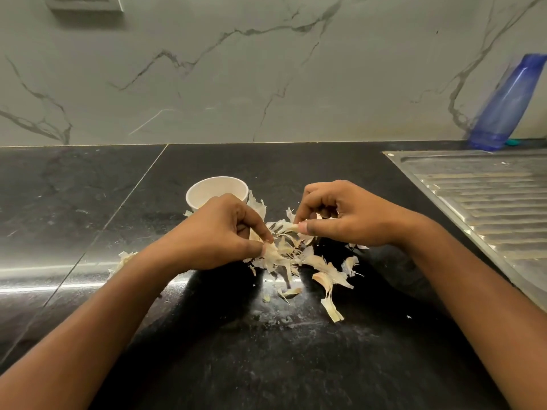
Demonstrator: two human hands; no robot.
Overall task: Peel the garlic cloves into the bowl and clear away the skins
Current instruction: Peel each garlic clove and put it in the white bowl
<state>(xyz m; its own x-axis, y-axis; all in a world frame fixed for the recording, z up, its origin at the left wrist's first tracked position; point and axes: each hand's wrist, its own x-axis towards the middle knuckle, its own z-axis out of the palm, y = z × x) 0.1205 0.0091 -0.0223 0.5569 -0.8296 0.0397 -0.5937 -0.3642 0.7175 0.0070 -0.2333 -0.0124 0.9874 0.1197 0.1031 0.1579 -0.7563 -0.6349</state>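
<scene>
In the head view a white bowl [217, 190] stands on the black worktop [266, 350]. Just in front of the bowl, the left hand [222, 235] has its fingers curled, and its thumb and forefinger pinch a strip from the garlic skins [278, 257]. The skins lie heaped in front of the bowl and to its right. To the right of the bowl, the right hand [343, 217] pinches a pale garlic piece [294, 227] between thumb and fingertip; whether it is clove or skin I cannot tell. Far to the right of the bowl are a steel drainboard [488, 187] and a blue bottle [509, 105].
</scene>
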